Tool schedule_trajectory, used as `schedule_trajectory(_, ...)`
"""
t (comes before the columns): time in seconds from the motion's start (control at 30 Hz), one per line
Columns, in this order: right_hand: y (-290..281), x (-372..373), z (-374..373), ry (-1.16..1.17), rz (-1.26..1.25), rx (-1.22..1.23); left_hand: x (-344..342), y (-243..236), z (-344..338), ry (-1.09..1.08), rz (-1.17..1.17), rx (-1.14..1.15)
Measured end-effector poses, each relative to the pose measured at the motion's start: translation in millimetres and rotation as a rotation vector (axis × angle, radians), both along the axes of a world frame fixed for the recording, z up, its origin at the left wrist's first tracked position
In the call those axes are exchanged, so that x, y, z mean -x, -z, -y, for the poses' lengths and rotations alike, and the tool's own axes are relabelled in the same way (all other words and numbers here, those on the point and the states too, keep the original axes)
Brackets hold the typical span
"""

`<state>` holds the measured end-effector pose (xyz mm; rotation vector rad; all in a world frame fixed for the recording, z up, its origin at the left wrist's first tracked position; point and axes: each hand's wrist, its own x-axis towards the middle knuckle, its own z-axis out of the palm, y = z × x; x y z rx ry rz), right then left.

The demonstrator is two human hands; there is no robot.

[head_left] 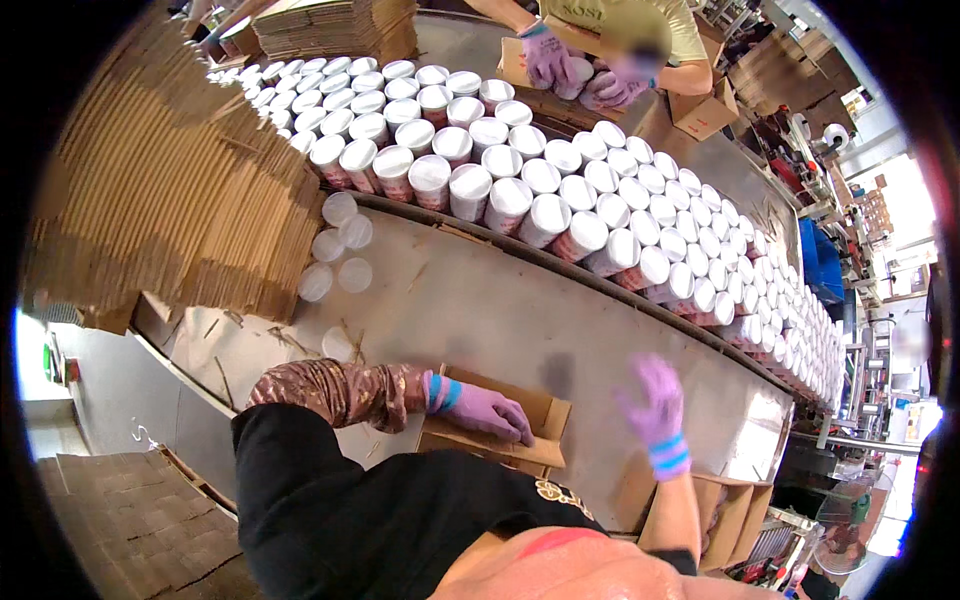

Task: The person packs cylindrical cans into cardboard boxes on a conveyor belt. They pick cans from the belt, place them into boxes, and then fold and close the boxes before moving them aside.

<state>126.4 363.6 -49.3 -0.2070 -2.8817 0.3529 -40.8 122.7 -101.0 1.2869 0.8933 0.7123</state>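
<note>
My left hand (480, 408), in a pink glove with blue bands, lies over an open cardboard box (540, 452) at the lower middle, its fingers curled together on an inner flap or edge. My right hand (655, 405), gloved alike and slightly blurred, is raised to the right of that box above the grey worktop (420, 290), fingers apart and holding nothing. Below it at the right stands another open carton (735, 520), its contents mostly hidden by my forearm. Beyond the worktop stand rows of white-lidded cylindrical cans (550, 215).
Stacks of flat cardboard (160, 190) rise at the left, beside loose clear discs (355, 275). Across the cans, a co-worker's gloved hands (550, 60) grip cans near a box (700, 105). Blue bins (820, 260) and machinery line the right. More cardboard (110, 520) lies lower left.
</note>
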Motion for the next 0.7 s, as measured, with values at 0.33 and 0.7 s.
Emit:
schedule_trajectory(0.33, 48.9, 249.0, -9.7, 0.137, 0.206, -0.472, 103.8, -11.8, -70.2, -0.75, -1.784, -0.421)
schedule_trajectory(0.7, 72.6, 229.2, -14.6, 0.241, 0.033, -0.436, 158.3, 23.2, -135.4, -1.07, -1.805, -0.457)
